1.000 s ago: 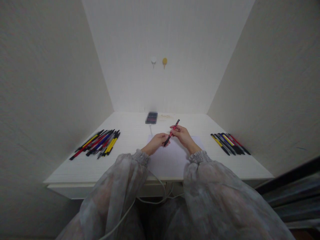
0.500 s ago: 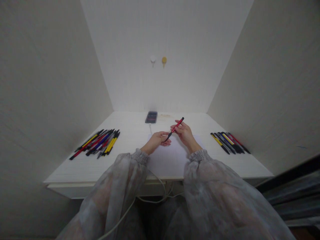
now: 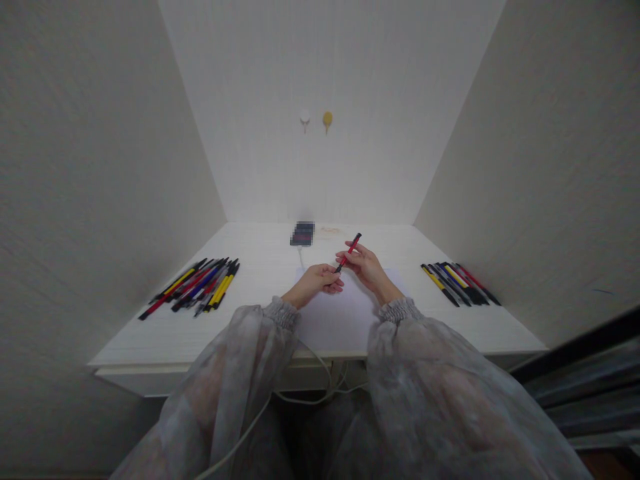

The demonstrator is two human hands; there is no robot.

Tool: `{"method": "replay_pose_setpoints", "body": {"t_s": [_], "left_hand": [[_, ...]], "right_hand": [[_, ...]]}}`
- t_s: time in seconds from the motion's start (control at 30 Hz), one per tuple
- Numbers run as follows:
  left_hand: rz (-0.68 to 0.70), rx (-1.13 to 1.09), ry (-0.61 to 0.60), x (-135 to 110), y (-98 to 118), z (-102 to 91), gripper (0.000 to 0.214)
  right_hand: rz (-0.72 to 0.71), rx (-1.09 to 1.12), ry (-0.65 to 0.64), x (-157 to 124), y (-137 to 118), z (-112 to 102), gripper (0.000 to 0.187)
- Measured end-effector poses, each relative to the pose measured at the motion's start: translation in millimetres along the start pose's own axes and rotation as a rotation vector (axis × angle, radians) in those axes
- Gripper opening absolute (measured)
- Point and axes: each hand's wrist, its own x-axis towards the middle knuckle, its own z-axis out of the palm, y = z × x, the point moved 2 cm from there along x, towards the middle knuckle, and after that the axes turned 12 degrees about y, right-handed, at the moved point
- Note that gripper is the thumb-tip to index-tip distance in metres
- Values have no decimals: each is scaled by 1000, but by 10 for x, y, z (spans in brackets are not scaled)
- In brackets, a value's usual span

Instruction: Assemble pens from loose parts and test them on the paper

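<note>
Red pen (image 3: pixel 349 251) (tilted) between fingers (image 3: pixel 332 278)

Red-and-black pen (image 3: pixel 353 246) at centre is looking smooth, plastic. Sheet (image 3: pixel 333 323) at 6 o'clock from it is reading as smooth matt paper. Heaped pens (image 3: pixel 204 285) at 9 and lined-up pens (image 3: pixel 453 283) at 3 are showing as smooth plastic too. I'm seeing white desk (image 3: pixel 260 260) as faintly grained, painted-looking wood. Back wall (image 3: pixel 320 180) at 12 is appearing matt, finely streaked; side walls (image 3: pixel 100 167) at 10 and 2 are looking rougher, matt. Sleeves (image 3: pixel 250 360) at 7 and 5 are resembling thin, crinkly, semi-sheer cloth.
</note>
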Motion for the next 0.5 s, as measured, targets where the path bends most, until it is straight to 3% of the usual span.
{"method": "replay_pose_setpoints", "body": {"t_s": [0.13,0.23,0.33,0.5], "left_hand": [[-24,26,-9,10,-23,7,20],[9,165,63,57,-73,-16,12],[211,394,158,112,-94,-76,12],[589,737,316,137,-45,-216,18]], "right_hand": [[-25,-101,68,34,36,-31,41],[-57,-84,153,61,22,-81,36],[-91,-59,157,53,-15,-89,31],[-113,-166,7,-18,-25,-17,20]]}}
